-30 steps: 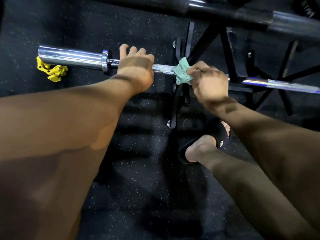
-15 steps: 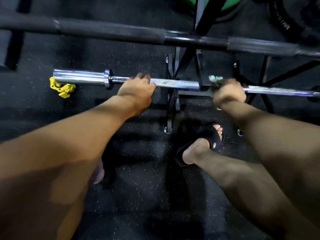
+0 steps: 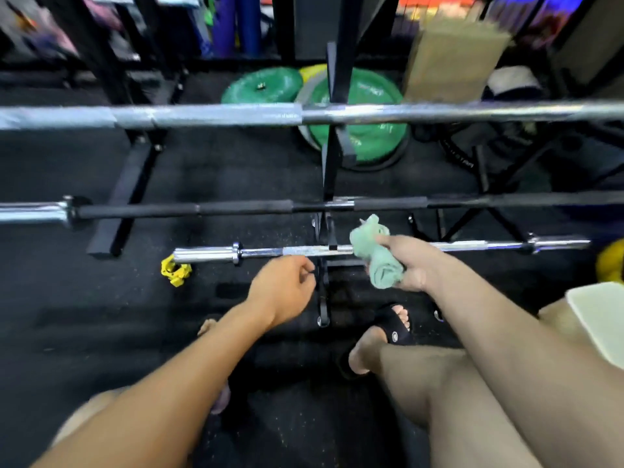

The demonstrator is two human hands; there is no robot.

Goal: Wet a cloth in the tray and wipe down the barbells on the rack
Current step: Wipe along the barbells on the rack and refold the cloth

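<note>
Both hands have come off the lowest bar since half a second ago, and the view has tipped up to show more of the rack. Black speckled rubber floor spreads underneath. On the black steel rack lie three barbells: a blurred silver top bar, a black-shafted middle bar with a chrome sleeve, and the chrome low bar, knurled at its centre. Round green plates lie behind. A yellow collar sits on the floor beside the low bar's left end. The right hand grips a bunched, pale green cloth, soft and rumpled, just in front of the low bar. The left hand hangs loosely curled, holding nothing, near the bar.
</note>
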